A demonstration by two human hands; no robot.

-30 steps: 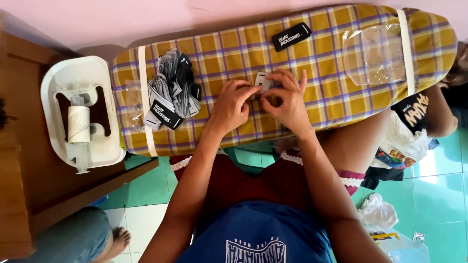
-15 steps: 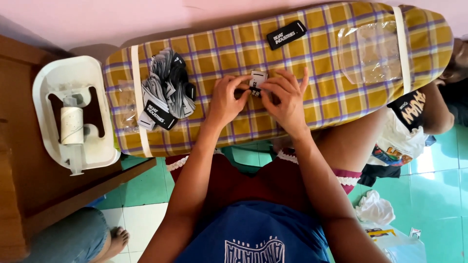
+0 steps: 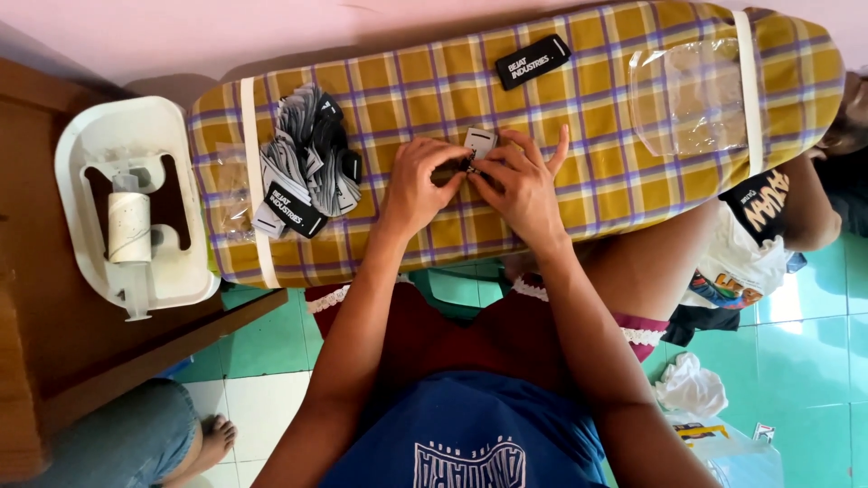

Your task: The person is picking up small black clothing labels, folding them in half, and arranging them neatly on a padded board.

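Both hands meet near the middle of the ironing board (image 3: 579, 108), toward its near edge: the left hand (image 3: 418, 185) curls its fingers shut around a small dark piece that is mostly hidden, and the right hand (image 3: 520, 185) pinches the small white tag (image 3: 480, 142) at the same spot, with two fingers lifted free. What exactly the dark piece is cannot be told.

A padded cover in yellow check with purple and white lines wraps the board, bound by a white strap near each end. Toward the left end lies a pile of black and white tags (image 3: 306, 167), well apart from the hands. Near the far edge rests a single black label (image 3: 533, 61). A clear plastic bag (image 3: 687, 95) lies flat toward the right end.

Beyond the left end, a white plastic tray (image 3: 86, 154) with a roll of white thread sits on a brown wooden table (image 3: 36, 352). Below, the floor (image 3: 814, 361) is green tile, with crumpled cloth on it at the right. Another person's bare foot (image 3: 212, 438) shows by the table.
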